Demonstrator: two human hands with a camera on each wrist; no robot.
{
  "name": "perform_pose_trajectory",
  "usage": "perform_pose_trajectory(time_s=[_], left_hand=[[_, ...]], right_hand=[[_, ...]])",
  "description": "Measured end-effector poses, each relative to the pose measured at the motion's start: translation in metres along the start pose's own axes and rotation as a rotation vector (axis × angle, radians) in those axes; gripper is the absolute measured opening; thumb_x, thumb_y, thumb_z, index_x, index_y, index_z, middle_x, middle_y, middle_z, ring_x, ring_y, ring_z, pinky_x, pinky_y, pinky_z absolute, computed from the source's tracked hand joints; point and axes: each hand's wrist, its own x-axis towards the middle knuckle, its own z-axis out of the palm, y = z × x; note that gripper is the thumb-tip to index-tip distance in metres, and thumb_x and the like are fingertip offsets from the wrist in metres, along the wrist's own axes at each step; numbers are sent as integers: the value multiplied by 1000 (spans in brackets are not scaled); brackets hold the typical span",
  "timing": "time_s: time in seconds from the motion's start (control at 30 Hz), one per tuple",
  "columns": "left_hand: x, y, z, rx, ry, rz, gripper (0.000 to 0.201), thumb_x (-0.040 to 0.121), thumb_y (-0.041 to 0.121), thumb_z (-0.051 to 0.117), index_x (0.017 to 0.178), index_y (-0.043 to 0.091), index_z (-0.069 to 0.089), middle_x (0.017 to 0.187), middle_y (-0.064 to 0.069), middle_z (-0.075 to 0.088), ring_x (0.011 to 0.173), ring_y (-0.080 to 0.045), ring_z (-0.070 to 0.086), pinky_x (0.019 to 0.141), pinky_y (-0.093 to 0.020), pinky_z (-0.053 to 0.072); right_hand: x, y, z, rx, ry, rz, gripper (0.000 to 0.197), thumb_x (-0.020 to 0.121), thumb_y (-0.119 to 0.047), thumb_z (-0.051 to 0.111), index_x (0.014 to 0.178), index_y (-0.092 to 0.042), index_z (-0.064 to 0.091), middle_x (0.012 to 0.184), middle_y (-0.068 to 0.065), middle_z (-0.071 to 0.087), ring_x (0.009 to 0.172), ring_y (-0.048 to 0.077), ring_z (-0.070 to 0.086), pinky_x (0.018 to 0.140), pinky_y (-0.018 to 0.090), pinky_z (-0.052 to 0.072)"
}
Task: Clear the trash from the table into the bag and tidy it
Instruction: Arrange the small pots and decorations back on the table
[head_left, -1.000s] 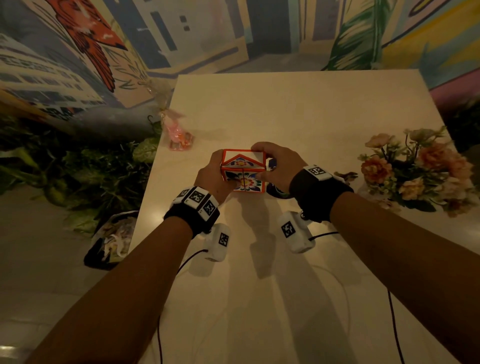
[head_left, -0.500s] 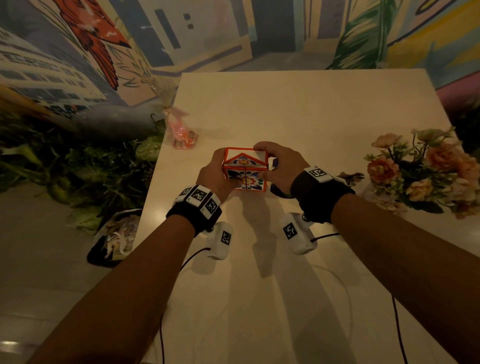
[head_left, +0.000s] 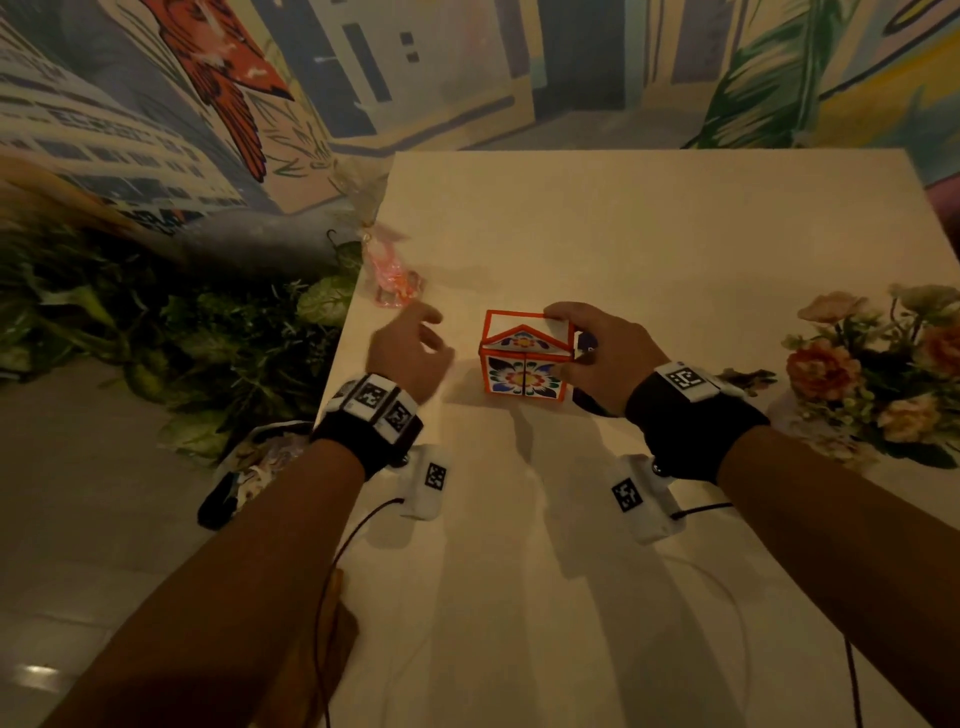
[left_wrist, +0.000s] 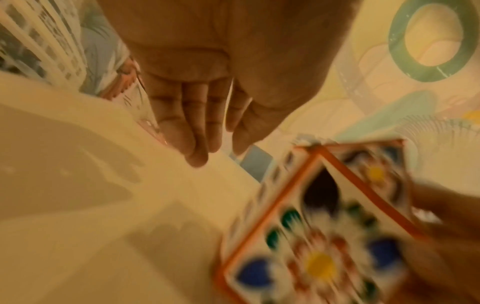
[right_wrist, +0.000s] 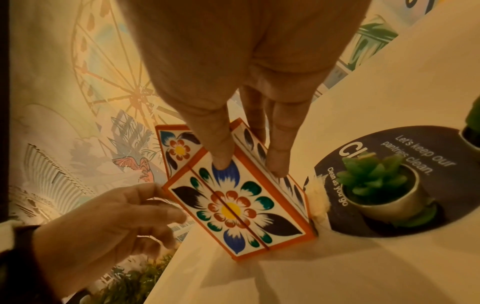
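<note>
A small house-shaped box (head_left: 523, 364) with orange edges and painted flowers stands on the pale table (head_left: 649, 234). My right hand (head_left: 563, 343) grips it, thumb on the flowered front and fingers over the roof; the right wrist view shows the box (right_wrist: 233, 207) under that hand (right_wrist: 249, 164). My left hand (head_left: 436, 338) hovers just left of the box, fingers relaxed and holding nothing, and the left wrist view shows it (left_wrist: 218, 152) the same way. A pink cellophane packet (head_left: 390, 270) lies at the table's left edge beyond the left hand.
A dark bag (head_left: 249, 467) of crumpled trash sits on the floor left of the table. A flower bouquet (head_left: 883, 374) stands at the right. A small potted succulent (right_wrist: 376, 185) rests on a dark round sign (right_wrist: 405, 148) beside the box. Foliage lines the floor at left.
My left hand has let go of the box and moved left, toward the pink packet. The right hand keeps its grip on the box.
</note>
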Motion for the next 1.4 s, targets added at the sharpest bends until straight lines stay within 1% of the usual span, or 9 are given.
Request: perform_pose_trajectory(time_s=[0.17,0.33,0.43,0.57,0.67,0.77,0.97,1.1,1.4], left_hand=[[46,-21,-61,16,235,-122,29,74,9,69,101,9,60,86,-4,58,83,-21,55,74,-25,40],[99,-27,-75,-80,54,-233,76,69,23,81,134,11,43,124,-7,54,108,-27,56,89,-36,49],[119,-24,-70,-162,-73,-246,79,63,19,85,131,14,45,120,-7,58,99,-29,63,85,-44,55],[137,-23,-62,-159,-122,-216,91,58,25,88,136,19,40,124,1,52,99,-26,60,65,-32,56],[145,-24,-53,-205,-130,-238,81,63,27,85,131,17,43,120,-1,53,99,-28,59,76,-38,55],[150,-23,-43,-263,-129,-263,50,78,20,73,123,17,51,118,-5,57,99,-27,59,60,-29,50],[122,-23,-33,-205,19,-137,23,82,21,66,97,8,56,82,-7,64,74,-27,67,56,-32,54],[86,-29,-25,-85,71,-78,37,78,32,71,106,10,60,99,-5,64,91,-23,61,78,-33,50],[14,-16,4,28,118,-11,37,75,36,73,96,11,57,83,-1,58,75,-21,54,66,-26,41]], right_hand=[[-1,-3,-1,-7,-10,19,62,79,-25,71,131,-38,42,129,-6,57,94,16,65,91,38,54],[0,-15,-8,-94,-19,32,67,77,-20,72,135,-30,40,134,-2,52,102,20,60,93,35,51],[-2,-22,-17,-143,-5,15,73,75,-20,74,138,-27,37,142,-1,44,119,20,51,97,28,42],[-9,-28,-22,-188,17,0,73,74,-23,76,137,-26,39,141,-2,43,121,19,48,103,34,42],[-11,-29,-22,-178,-10,15,75,73,-23,77,137,-25,39,140,-1,44,121,19,49,104,35,43],[-7,-30,-18,-184,-28,13,75,74,-24,76,139,-25,38,141,-2,44,122,17,47,102,30,39],[0,-31,-12,-182,-32,22,66,79,-25,70,137,-27,39,137,-2,48,121,18,48,104,34,41],[1,-30,-11,-209,-39,-2,60,81,-28,68,135,-25,42,132,0,50,117,20,50,101,34,42],[-2,-33,-14,-220,-52,-33,58,83,-25,67,135,-21,43,133,4,50,118,23,50,101,33,40]])
